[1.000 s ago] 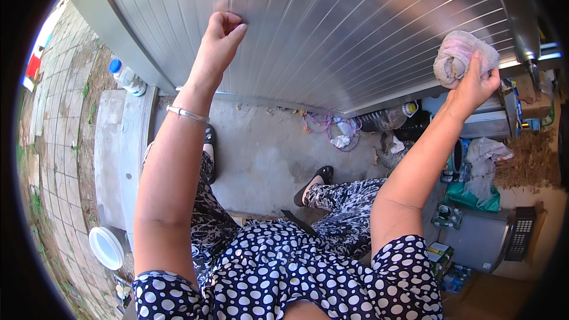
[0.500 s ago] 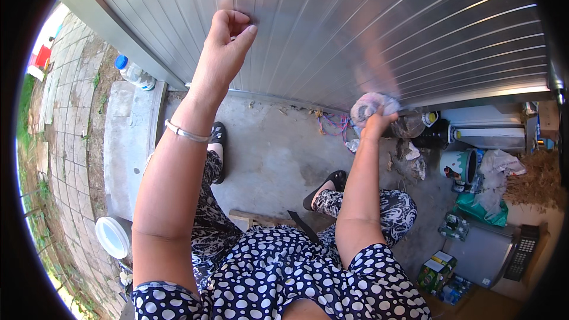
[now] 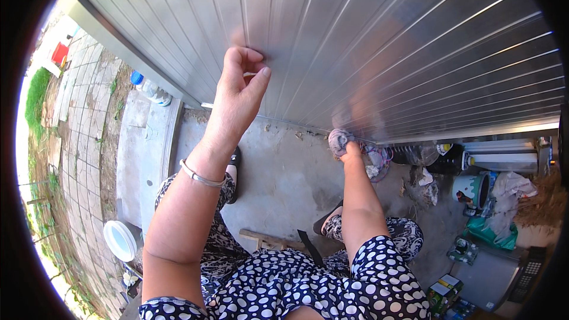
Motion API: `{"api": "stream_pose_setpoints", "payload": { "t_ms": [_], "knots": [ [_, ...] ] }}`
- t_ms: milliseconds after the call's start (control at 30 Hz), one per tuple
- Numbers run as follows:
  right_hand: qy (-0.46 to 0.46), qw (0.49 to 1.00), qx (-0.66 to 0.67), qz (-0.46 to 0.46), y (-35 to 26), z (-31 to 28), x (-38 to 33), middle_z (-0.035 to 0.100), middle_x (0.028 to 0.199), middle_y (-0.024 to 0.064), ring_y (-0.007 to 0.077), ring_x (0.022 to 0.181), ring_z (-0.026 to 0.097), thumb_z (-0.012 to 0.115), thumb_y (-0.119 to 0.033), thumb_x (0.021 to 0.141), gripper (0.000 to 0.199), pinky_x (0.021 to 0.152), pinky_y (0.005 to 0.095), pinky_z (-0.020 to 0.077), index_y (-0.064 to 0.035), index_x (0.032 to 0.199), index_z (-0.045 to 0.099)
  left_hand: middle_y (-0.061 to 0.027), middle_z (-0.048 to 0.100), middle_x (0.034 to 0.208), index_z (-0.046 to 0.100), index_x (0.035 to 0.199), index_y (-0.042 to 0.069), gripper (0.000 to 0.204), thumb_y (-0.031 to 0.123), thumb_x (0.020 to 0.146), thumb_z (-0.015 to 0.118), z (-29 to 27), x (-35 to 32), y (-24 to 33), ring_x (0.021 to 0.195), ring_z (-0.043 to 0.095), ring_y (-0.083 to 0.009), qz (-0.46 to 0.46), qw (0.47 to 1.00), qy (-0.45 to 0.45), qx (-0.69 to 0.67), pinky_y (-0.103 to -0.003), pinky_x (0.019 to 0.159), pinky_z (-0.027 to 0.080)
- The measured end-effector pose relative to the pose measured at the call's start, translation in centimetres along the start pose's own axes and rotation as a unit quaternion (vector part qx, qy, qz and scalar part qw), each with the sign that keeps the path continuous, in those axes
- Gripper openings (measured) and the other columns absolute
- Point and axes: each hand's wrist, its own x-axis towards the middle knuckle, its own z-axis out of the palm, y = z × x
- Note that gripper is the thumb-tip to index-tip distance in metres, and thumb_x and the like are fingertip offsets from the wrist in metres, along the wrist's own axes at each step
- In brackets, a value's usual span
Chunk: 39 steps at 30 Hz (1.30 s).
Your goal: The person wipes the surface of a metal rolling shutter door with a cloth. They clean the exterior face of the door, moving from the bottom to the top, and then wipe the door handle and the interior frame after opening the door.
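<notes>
My right hand (image 3: 352,150) is closed around a bunched pinkish-grey cloth (image 3: 339,140), which meets the lower part of a ribbed, shiny metal door panel (image 3: 308,53). Higher up and to the left, my left hand (image 3: 242,86) is held close to the panel. Its fingers are curled in toward the thumb, and nothing shows between them. Whether the fingertips touch the metal I cannot tell. A light bangle (image 3: 198,176) circles my left wrist.
A clear bottle with a blue cap (image 3: 149,89) lies on the concrete ledge (image 3: 135,148) at left, above a white bucket (image 3: 120,240). Dark bottles (image 3: 446,160), a teal-and-white pot (image 3: 468,191), plastic bags (image 3: 508,192) and boxes crowd the right. Tangled cord (image 3: 384,160) lies by my right hand.
The cloth in my right hand has moved left along the panel's lower part. My left hand stays curled near the panel, while the whole view has shifted slightly.
</notes>
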Motion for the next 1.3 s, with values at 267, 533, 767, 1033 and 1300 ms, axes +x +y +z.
{"api": "stream_pose_setpoints", "payload": {
  "t_ms": [267, 533, 767, 1033, 1300],
  "knots": [
    [0.362, 0.842, -0.336, -0.217, 4.0, 15.1, -6.5, 0.055, 0.122, 0.0147, 0.0252, 0.107, 0.056, 0.053, -0.002, 0.088, 0.038, 0.093, 0.0390, 0.0463, 0.0031, 0.125, 0.048, -0.0023, 0.051, 0.103, 0.047, 0.109, 0.008, 0.019, 0.014, 0.094, 0.056, -1.7, -0.8, -0.8, 0.100, 0.048, -0.0110, 0.005, 0.998, 0.038, 0.044, -0.027, 0.093, 0.038],
    [0.285, 0.672, -0.470, -0.496, -5.2, 34.6, -19.0, 0.058, 0.111, 0.0127, 0.0212, 0.098, 0.056, 0.055, -0.006, 0.090, 0.028, 0.088, 0.0360, 0.0460, 0.0022, 0.116, 0.050, -0.0016, 0.052, 0.100, 0.048, 0.107, 0.007, 0.018, 0.015, 0.093, 0.058, -1.7, 0.3, -1.4, 0.097, 0.049, -0.0104, 0.027, 0.999, 0.026, 0.038, -0.025, 0.090, 0.040],
    [0.169, 0.581, -0.473, -0.641, -11.6, 54.3, -27.6, 0.059, 0.111, 0.0150, 0.0230, 0.100, 0.058, 0.059, -0.010, 0.090, 0.033, 0.085, 0.0367, 0.0495, 0.0028, 0.119, 0.050, -0.0032, 0.055, 0.103, 0.050, 0.110, 0.006, 0.022, 0.016, 0.093, 0.060, -1.6, 0.8, -1.6, 0.103, 0.052, -0.0122, -0.004, 1.000, 0.024, 0.019, -0.026, 0.094, 0.040],
    [0.219, 0.460, -0.539, -0.671, -13.5, 49.6, -24.5, 0.045, 0.130, 0.0230, 0.0307, 0.116, 0.050, 0.053, -0.017, 0.093, 0.052, 0.098, 0.0402, 0.0407, 0.0016, 0.134, 0.027, -0.0021, 0.054, 0.104, 0.050, 0.111, 0.006, 0.024, 0.016, 0.092, 0.061, -1.8, 1.1, -2.1, 0.104, 0.051, -0.0115, 0.023, 0.999, 0.018, 0.027, -0.025, 0.094, 0.040],
    [0.377, 0.459, -0.637, -0.492, -7.1, 35.0, -17.9, 0.043, 0.128, 0.0311, 0.0402, 0.117, 0.050, 0.044, -0.012, 0.096, 0.046, 0.099, 0.0431, 0.0388, -0.0010, 0.134, 0.020, -0.0018, 0.054, 0.104, 0.049, 0.111, 0.006, 0.024, 0.017, 0.093, 0.060, -1.9, 0.8, -2.0, 0.103, 0.051, -0.0103, 0.021, 0.999, 0.022, 0.034, -0.025, 0.095, 0.039]
  ]
}}
